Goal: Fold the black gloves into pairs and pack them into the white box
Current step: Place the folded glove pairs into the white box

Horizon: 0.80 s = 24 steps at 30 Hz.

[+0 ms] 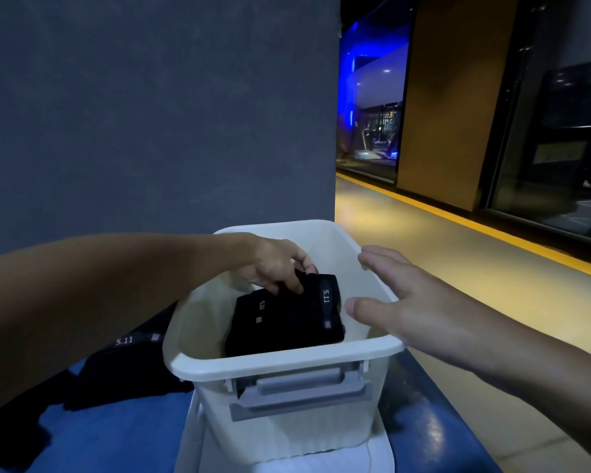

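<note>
The folded pair of black gloves sits inside the white box, low in its middle. Its long axis runs roughly from the box's near-left corner toward the far-right wall, and the cuff marked 5.11 is on the right-hand end.

The left hand reaches in over the box's left rim, with thumb and fingers curled to pinch the far edge of the pair. It is the hand on the bundle, so letting go looks like its job.

The right hand hovers over the right rim with its fingers straight and spread, holding nothing. Its thumb tip is just beside the cuffed end and does not appear to touch it. The bundle thus lies below and between both hands, nearer the left.

More black gloves lie on the blue tabletop, just beside the box's left wall and under the left forearm, not yet packed.
</note>
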Motion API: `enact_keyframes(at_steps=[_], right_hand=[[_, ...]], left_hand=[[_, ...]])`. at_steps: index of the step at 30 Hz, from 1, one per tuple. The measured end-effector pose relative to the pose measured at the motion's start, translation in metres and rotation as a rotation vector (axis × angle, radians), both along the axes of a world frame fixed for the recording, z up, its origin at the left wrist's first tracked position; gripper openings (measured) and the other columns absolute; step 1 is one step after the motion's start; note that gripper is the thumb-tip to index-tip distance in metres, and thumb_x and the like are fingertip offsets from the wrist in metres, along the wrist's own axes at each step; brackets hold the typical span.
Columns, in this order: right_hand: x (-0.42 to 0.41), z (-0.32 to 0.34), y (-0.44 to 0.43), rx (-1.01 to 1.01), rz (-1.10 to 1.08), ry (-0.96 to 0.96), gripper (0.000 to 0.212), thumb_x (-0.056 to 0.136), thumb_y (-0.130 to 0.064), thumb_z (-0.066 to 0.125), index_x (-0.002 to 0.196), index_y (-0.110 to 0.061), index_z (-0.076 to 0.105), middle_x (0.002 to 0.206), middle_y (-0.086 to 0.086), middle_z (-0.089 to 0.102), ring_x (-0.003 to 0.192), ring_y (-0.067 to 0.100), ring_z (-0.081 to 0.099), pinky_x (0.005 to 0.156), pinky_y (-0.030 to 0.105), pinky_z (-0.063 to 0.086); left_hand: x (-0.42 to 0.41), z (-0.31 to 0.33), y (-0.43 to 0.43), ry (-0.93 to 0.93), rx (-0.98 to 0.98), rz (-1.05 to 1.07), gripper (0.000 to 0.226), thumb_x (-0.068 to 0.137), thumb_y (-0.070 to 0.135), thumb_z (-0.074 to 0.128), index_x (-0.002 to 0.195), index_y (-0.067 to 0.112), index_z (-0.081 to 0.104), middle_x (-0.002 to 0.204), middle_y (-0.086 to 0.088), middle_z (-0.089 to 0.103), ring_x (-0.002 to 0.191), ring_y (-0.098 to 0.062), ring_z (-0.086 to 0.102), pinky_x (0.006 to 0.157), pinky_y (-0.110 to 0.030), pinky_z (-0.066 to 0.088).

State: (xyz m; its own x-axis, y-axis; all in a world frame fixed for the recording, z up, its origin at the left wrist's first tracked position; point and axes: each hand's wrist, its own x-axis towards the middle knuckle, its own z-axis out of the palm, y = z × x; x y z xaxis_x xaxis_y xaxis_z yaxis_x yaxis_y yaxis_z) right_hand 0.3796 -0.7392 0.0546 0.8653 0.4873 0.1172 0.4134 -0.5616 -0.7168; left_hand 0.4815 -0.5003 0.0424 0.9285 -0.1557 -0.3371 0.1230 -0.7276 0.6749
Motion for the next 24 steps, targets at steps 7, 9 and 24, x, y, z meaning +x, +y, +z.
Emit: enact_keyframes(at_steps=[7,9,24], right_hand=[[-0.001,0.001,-0.002,-0.005,0.011,0.005,0.080,0.086,-0.047,0.056,0.154,-0.029,0.019,0.154,-0.030,0.011,0.139,0.001,0.026,0.115,0.030,0.029],[-0.001,0.001,-0.002,-0.007,0.014,0.007,0.081,0.085,-0.048,0.057,0.154,-0.029,0.019,0.154,-0.030,0.011,0.139,0.002,0.026,0.116,0.032,0.029],[-0.002,0.003,-0.002,-0.038,0.003,0.037,0.081,0.089,-0.044,0.057,0.155,-0.027,0.014,0.157,-0.028,0.005,0.139,-0.001,0.022,0.105,0.018,0.022]], left_hand=[[0.001,0.003,-0.001,-0.410,0.595,-0.276,0.038,0.081,0.026,0.077,0.117,0.023,0.066,0.099,0.012,0.067,0.095,-0.015,0.064,0.084,-0.030,0.053],[-0.001,0.009,0.000,-0.519,0.749,-0.311,0.043,0.080,0.039,0.074,0.121,0.031,0.063,0.108,0.012,0.064,0.095,-0.013,0.059,0.086,-0.036,0.052],[-0.026,0.009,0.001,-0.211,0.640,-0.359,0.069,0.078,0.042,0.081,0.137,0.027,0.050,0.116,0.008,0.050,0.101,-0.016,0.056,0.082,-0.023,0.043]])
